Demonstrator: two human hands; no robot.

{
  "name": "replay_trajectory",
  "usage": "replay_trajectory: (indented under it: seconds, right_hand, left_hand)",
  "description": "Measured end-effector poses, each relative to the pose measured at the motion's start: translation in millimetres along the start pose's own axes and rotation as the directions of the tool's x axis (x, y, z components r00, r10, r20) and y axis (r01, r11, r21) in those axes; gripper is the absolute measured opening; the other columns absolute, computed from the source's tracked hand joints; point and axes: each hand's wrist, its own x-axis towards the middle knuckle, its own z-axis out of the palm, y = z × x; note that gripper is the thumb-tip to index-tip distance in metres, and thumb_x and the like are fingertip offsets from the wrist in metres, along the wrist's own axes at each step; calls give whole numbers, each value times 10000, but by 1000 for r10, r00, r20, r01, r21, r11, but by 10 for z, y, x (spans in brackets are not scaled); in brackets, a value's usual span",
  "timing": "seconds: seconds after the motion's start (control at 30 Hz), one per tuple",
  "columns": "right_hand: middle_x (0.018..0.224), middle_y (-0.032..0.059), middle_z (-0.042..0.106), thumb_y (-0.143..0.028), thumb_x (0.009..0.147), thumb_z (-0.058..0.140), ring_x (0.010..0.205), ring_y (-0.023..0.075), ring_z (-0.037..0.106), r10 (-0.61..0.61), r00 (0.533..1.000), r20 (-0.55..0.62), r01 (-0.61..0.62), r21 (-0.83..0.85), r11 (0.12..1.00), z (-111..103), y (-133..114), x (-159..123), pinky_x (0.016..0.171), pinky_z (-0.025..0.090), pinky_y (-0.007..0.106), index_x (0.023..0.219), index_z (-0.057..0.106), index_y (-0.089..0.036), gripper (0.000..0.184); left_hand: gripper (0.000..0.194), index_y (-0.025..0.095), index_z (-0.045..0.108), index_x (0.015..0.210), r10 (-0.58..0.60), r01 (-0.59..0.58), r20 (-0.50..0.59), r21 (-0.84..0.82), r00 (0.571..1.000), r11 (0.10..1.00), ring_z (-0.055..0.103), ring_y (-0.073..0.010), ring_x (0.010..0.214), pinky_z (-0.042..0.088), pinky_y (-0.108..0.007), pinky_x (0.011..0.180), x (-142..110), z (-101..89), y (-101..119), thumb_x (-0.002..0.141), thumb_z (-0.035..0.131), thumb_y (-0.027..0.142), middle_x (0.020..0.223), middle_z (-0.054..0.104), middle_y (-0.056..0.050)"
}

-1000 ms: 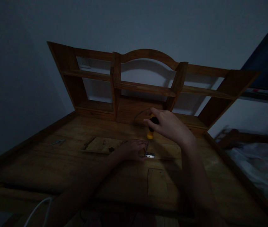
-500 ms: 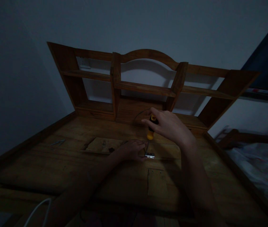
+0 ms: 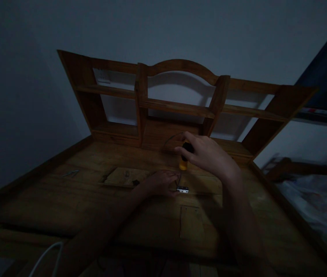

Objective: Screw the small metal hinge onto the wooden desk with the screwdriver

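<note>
In my right hand (image 3: 202,152) is a screwdriver (image 3: 183,164) with a yellow and black handle, gripped from above by the fingers and thumb. Its thin shaft slants down to a small shiny metal hinge (image 3: 183,189). My left hand (image 3: 163,182) is closed at the left end of that hinge, its fingertips beside the screwdriver's tip. Beneath the hinge lies a long wooden board (image 3: 206,185); its left part (image 3: 125,177) shows past my left hand. The exact contact of the tip is too dark to make out.
A wooden shelf unit (image 3: 177,109) rises at the back of the desk (image 3: 88,196). A small square wood piece (image 3: 191,223) lies nearer me. Thin metal items (image 3: 70,173) lie at left. A white cable (image 3: 46,256) hangs at the front left; bedding (image 3: 313,204) is on the right.
The screwdriver's handle has turned slightly in my right hand, its yellow upper part now showing dark. My left hand and the hinge stay in place.
</note>
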Motion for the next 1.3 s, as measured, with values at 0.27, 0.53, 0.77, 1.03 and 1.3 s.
replay_trajectory:
  seconds: [0.27, 0.53, 0.77, 1.03, 1.3]
  right_hand:
    - [1044, 42, 635, -282, 902, 494, 869, 173, 596, -77, 996, 50, 70, 133, 989, -26, 49, -11, 813, 422, 282, 1279, 499, -191, 388]
    - [970, 55, 638, -329, 938, 474, 854, 184, 598, -63, 997, 36, 58, 129, 990, -15, 16, -3, 787, 426, 287, 1197, 533, -169, 310]
    - [964, 88, 638, -352, 968, 450, 911, 218, 612, -41, 999, 17, 41, 18, 999, -30, -40, -23, 793, 413, 307, 1167, 513, -149, 291]
    - [855, 71, 639, -471, 988, 396, 812, 260, 629, 7, 999, -42, -14, -178, 984, 23, -98, -11, 662, 362, 341, 1047, 499, -173, 321]
    - [1124, 73, 617, -322, 903, 492, 995, 209, 596, -71, 996, 53, 65, 117, 991, -30, 10, -15, 871, 415, 308, 1241, 491, -180, 367]
  left_hand:
    - [606, 149, 581, 1241, -17, 16, 34, 9, 999, 1000, 543, -224, 1215, 409, -315, 1064, -1, -9, -1, 806, 620, 570, 1342, 548, -84]
    - [551, 168, 587, 1212, -26, 28, 50, -35, 998, 999, 551, -230, 1198, 408, -332, 1056, 9, -14, -2, 819, 610, 554, 1314, 565, -83]
    - [559, 153, 577, 1218, -13, 15, 32, -48, 999, 999, 563, -230, 1174, 421, -328, 1038, 16, -26, 24, 822, 613, 546, 1289, 577, -94]
    - [513, 152, 612, 1137, -24, 27, 63, -45, 998, 999, 599, -233, 1096, 445, -332, 990, 40, -14, 22, 808, 625, 546, 1203, 618, -102]
    - [591, 154, 587, 1219, -26, 26, 13, -13, 1000, 1000, 555, -227, 1194, 414, -329, 1052, -15, -1, -9, 817, 603, 587, 1314, 565, -93]
